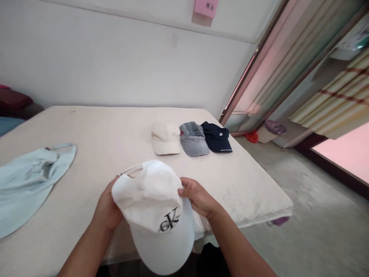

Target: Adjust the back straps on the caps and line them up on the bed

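Note:
A white baseball cap [150, 204] with a dark "CK" mark on its front is held up between my two hands, over the near edge of the covered table. Its brim points down toward me and its back strap faces away. My left hand [108, 207] grips the cap's left side, with most of the fingers hidden behind it. On the other side, my right hand [197, 196] pinches the cap's edge between thumb and fingers. Farther back lie a cream cap [165, 137], a grey cap [194, 139] and a navy cap [216, 137], side by side in a row.
A pale mint-green cap [31, 184] lies at the left on the cream table cover [109, 134]. Behind stands a white wall [115, 57]. On the floor at right are a bin [271, 130] and a red item [251, 137] near a glass door.

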Demonstrator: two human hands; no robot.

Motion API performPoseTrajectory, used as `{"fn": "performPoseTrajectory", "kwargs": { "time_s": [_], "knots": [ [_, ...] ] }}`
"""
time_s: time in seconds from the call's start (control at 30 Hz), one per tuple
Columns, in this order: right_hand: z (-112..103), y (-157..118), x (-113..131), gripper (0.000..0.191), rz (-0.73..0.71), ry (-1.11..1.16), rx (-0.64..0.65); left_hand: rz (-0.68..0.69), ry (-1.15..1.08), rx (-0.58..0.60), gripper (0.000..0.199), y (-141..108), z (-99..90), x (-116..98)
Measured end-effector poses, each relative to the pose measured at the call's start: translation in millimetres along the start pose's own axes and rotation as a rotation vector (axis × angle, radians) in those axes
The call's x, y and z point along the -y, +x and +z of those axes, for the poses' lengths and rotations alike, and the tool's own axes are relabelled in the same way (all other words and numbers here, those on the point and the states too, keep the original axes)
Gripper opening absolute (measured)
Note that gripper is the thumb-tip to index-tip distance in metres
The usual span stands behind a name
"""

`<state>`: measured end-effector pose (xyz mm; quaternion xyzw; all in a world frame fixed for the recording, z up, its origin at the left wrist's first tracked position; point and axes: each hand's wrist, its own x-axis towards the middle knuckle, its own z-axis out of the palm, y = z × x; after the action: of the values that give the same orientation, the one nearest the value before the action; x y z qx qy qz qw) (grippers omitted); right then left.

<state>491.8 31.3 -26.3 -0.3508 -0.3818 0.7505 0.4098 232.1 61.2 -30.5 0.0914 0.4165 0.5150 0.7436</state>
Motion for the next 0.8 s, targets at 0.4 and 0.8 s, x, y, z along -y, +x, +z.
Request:
{"fn": "performPoseTrajectory", "kwargs": {
  "time_s": [0.4,0.8],
  "knots": [
    [-175,-83,59,0.036,-0.429,-0.508,-0.983,-0.166,0.302,0.021,0.018,6,32.8,65],
    [-220,-89,44,0.035,-0.242,-0.738,-1.121,-0.097,0.284,-0.04,0.015,7,27.3,61]
  ]
}}
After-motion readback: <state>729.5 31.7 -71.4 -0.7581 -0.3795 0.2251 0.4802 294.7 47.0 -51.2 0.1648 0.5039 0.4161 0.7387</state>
